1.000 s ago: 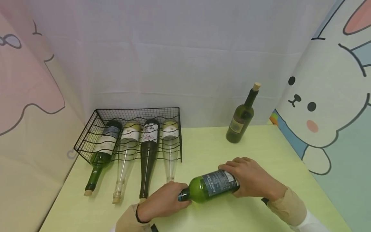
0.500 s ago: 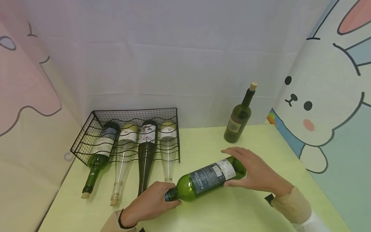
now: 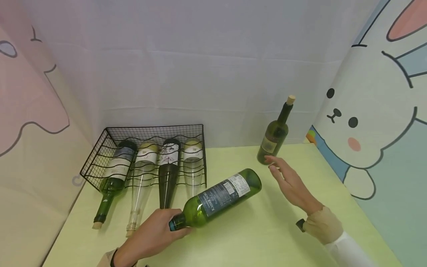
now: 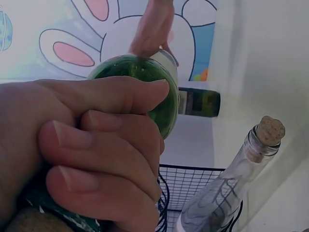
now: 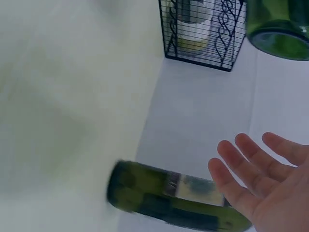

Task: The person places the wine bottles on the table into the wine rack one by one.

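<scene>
My left hand grips the neck of a green wine bottle with a dark blue label, its base raised and pointing up to the right. In the left wrist view curled fingers wrap the neck, and a cork shows below them. My right hand is off that bottle, its fingers extended with nothing in them. Just beyond its fingertips in the head view stands a dark green corked wine bottle, upright on the table. The right wrist view shows the spread right hand in front of this standing bottle.
A black wire rack at the back left holds several corked bottles lying with necks toward me, among them a clear bottle and a dark bottle. The yellow-green table meets a white cloth backdrop.
My right hand has let go of the green bottle's base and moved away toward the standing bottle. The left hand has drawn the held bottle leftward, and its base has risen.
</scene>
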Demonstrator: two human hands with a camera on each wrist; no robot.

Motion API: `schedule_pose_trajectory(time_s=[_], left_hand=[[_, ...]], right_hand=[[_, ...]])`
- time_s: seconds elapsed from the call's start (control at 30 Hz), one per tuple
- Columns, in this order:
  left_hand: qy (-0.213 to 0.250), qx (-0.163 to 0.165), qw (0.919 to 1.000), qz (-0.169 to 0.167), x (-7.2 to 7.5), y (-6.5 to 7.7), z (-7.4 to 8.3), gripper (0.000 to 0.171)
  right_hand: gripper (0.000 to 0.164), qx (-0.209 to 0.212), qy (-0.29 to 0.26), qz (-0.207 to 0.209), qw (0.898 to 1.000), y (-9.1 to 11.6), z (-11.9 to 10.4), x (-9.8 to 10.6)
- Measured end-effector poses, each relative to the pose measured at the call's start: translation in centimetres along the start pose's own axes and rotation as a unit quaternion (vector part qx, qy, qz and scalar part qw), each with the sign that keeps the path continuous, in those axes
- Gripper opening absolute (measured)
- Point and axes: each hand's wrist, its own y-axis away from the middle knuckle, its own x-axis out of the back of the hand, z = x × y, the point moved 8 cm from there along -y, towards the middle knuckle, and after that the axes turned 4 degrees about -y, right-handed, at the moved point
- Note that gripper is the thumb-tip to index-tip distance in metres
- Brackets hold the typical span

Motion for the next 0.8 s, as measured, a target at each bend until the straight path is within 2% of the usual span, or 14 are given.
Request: schedule_pose_trajectory(time_s=[0.07,0.2,0.37,0.43,0.67,0.8], left_hand=[[0.014,0.014,0.9998,-0.001,0.3,0.4,-0.3,0.041],[0.006,0.043,0.9989,0.016,1.0,1.1,-0.8,0.046],[-0.021,0.118,0.9922,0.033,2.0,1.9,-1.7,0.076],[-0.028,0.143,0.9886,0.04,2.4,2.2,-2.0,0.083],[0.019,0.162,0.984,0.072,3.2,2.7,-2.5,0.068],[0.026,0.198,0.9762,0.084,3.5,2.9,-3.3,0.078]], right_hand=[[0.041,-0.013,-0.014,-0.005,1.0,-0.3,0.9,-0.8],[0.045,-0.038,-0.038,-0.024,0.998,-1.2,2.3,-2.8],[0.046,-0.061,-0.065,-0.036,0.995,-2.6,3.2,-5.2],[0.044,-0.061,-0.08,-0.037,0.994,-3.3,3.2,-6.2],[0.044,-0.057,-0.113,-0.036,0.991,-5.7,2.2,-9.6],[0.046,-0.061,-0.129,-0.041,0.989,-6.4,1.1,-11.4]])
